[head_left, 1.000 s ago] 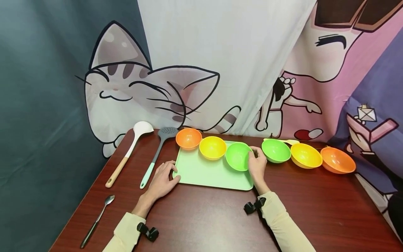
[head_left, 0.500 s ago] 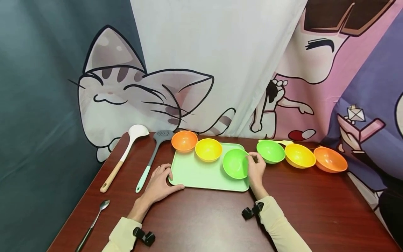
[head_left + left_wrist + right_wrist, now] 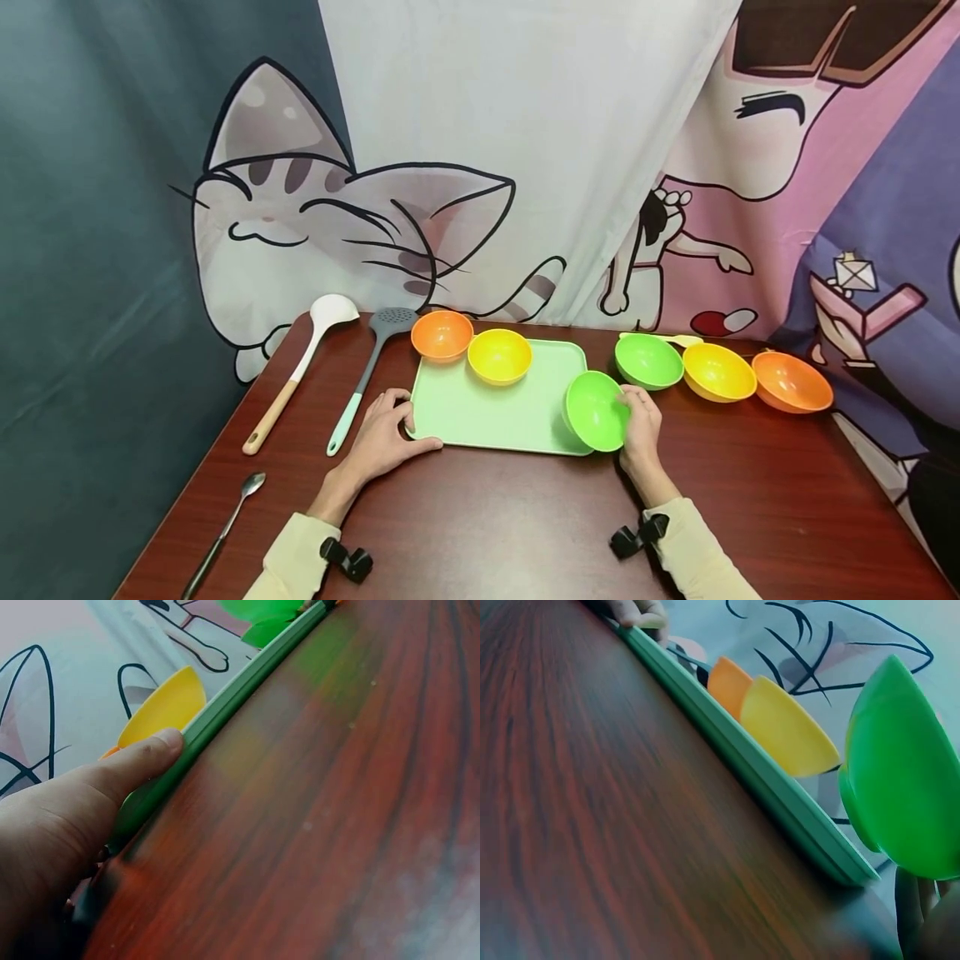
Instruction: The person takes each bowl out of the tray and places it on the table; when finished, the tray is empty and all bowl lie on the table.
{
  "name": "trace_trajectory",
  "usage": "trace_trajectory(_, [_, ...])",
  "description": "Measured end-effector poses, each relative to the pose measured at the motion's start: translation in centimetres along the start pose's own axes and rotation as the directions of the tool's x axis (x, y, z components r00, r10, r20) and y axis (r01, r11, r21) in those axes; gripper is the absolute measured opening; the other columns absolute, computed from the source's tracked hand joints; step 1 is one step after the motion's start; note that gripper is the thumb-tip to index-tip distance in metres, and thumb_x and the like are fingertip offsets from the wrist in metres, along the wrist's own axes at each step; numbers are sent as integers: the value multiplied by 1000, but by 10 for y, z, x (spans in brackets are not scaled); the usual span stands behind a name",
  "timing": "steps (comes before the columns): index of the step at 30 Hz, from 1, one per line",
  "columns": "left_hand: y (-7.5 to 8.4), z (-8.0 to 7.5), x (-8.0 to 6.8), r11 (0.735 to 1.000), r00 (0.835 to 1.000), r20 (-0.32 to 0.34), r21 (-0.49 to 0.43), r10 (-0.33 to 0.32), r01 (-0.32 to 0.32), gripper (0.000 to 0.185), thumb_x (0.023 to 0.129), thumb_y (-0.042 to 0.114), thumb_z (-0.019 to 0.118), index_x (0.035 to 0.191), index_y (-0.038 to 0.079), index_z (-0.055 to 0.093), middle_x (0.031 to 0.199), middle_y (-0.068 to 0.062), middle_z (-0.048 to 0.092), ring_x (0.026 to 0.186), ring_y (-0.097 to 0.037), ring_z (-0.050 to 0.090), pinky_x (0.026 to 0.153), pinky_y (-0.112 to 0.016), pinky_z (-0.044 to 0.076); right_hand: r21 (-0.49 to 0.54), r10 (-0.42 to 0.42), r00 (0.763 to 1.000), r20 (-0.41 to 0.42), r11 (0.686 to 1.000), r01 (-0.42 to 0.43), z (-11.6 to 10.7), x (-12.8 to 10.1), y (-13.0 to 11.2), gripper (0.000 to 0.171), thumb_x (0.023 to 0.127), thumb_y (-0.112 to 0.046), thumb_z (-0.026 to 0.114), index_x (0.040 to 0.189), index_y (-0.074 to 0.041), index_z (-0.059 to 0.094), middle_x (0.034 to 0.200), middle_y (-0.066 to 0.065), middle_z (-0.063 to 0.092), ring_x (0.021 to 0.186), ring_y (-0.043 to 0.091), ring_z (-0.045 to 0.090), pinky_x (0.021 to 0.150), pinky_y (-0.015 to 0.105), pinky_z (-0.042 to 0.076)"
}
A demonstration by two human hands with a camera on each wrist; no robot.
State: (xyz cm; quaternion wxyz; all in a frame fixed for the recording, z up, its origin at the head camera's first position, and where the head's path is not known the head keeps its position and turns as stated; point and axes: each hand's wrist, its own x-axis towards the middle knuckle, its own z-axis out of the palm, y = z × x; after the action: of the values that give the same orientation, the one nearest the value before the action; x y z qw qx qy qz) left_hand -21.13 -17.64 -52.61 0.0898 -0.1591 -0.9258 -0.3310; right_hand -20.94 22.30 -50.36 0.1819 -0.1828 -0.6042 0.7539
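Note:
In the head view my right hand [image 3: 641,423] pinches the right rim of a light green bowl [image 3: 595,410]. The bowl tilts over the front right corner of a pale green tray [image 3: 487,417]. The right wrist view shows this green bowl [image 3: 904,780] raised above the tray's edge. My left hand [image 3: 384,433] holds the tray's front left corner, fingers curled at the left side. Its thumb [image 3: 142,761] lies along the front edge in the left wrist view. A yellow bowl [image 3: 499,357] stands on the tray, and an orange bowl [image 3: 442,336] sits at its back left corner.
Right of the tray stand a second green bowl [image 3: 648,362], yellow bowl [image 3: 718,372] and orange bowl [image 3: 792,381], with a pale yellow utensil [image 3: 686,339] behind. To the left lie a white ladle [image 3: 303,362], a grey slotted turner [image 3: 371,362] and a metal spoon [image 3: 240,500].
My right hand has lifted the green bowl off its place beside the yellow bowl and carried it toward the front right, tilting it. The left hand stays at the tray corner, its thumb now further along the front edge.

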Motion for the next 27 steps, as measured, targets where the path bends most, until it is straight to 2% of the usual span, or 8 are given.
trace_trajectory(5, [0, 1, -1, 1000, 1000, 8, 3, -2, 2, 59, 67, 73, 77, 72, 23, 46, 128, -6, 53, 119, -29, 49, 103, -49, 37, -10, -7, 1000, -14, 1000, 6, -17, 1, -7, 25, 90, 0, 49, 81, -15, 66, 74, -9, 61, 63, 5, 56, 56, 18, 49])
trace_trajectory(7, [0, 1, -1, 1000, 1000, 11, 3, 4, -4, 60, 68, 73, 77, 73, 22, 45, 132, -7, 52, 124, -29, 48, 107, -51, 34, -4, -12, 1000, -21, 1000, 12, -26, 2, -10, 26, 90, 0, 48, 80, -16, 66, 73, -9, 62, 62, 5, 56, 55, 18, 49])
trace_trajectory(12, [-2, 0, 0, 1000, 999, 33, -1, 20, -20, 59, 71, 70, 76, 75, 21, 44, 148, -10, 47, 141, -28, 42, 120, -57, 19, -21, -15, 999, -36, 1000, 15, -52, 7, -18, 28, 90, 0, 47, 80, -18, 67, 75, -10, 62, 61, 4, 56, 53, 18, 49])
trace_trajectory(15, [-1, 1, 1, 1000, 999, 45, -11, 16, -16, 60, 72, 70, 76, 75, 20, 43, 154, -10, 43, 145, -25, 38, 122, -57, 15, -48, -4, 998, -57, 999, 2, -68, 13, -23, 30, 91, 0, 47, 79, -19, 67, 77, -12, 62, 60, 3, 56, 52, 17, 48])
trace_trajectory(21, [1, 2, 1, 1000, 998, 63, -13, 14, -13, 60, 74, 72, 73, 76, 20, 43, 159, -7, 38, 150, -26, 31, 121, -58, 14, -160, 1, 997, -76, 987, -13, -94, 28, -30, 29, 93, -3, 51, 80, -22, 69, 78, -15, 63, 65, 2, 55, 54, 15, 46])
trace_trajectory(27, [0, -1, -1, 1000, 998, 62, -12, 7, -6, 59, 73, 70, 75, 75, 20, 43, 159, -6, 39, 151, -29, 30, 121, -58, 14, -276, 2, 998, -56, 961, -17, -106, 32, -28, 25, 94, -6, 54, 83, -21, 70, 81, -19, 62, 74, 2, 53, 60, 14, 44])
